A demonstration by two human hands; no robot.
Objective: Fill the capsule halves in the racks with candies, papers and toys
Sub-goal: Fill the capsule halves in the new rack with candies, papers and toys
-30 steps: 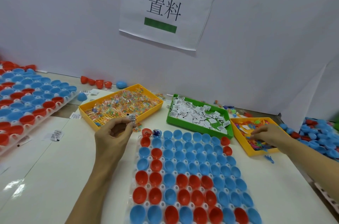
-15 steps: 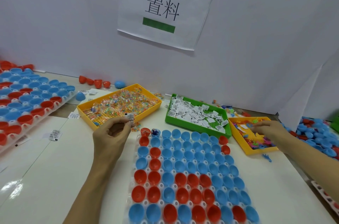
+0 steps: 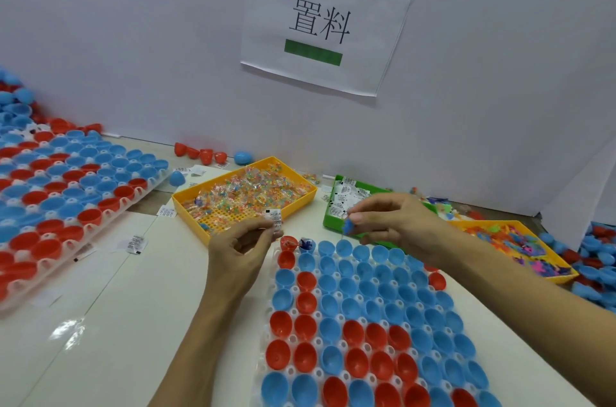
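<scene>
Red and blue capsule halves (image 3: 353, 333) sit open side up in the near rack (image 3: 266, 370), nearly all of them bare; only the two at its far left corner, a red one (image 3: 288, 243) and a blue one (image 3: 307, 245), show anything inside. Just left of that corner the left hand (image 3: 240, 251) pinches a small printed paper (image 3: 276, 219) between thumb and fingertips, held upright above the table. Over the rack's far edge the right hand (image 3: 396, 223) pinches a small blue toy (image 3: 348, 226), its other fingers loosely curled. By my reading the filling has only begun, and the step in hand is bringing the toy and the paper to a cup in that far row. The next move calls for lowering each piece over one bare cup and letting go cleanly, since the cups stand touching. Beyond the rack lie the supplies: a yellow tray of wrapped candies (image 3: 246, 196) at far left, a green tray of papers (image 3: 350, 203) behind the right hand, and a yellow tray of toys (image 3: 510, 246) at far right. A second filled-looking rack (image 3: 66, 193) lies well off to the left.
</scene>
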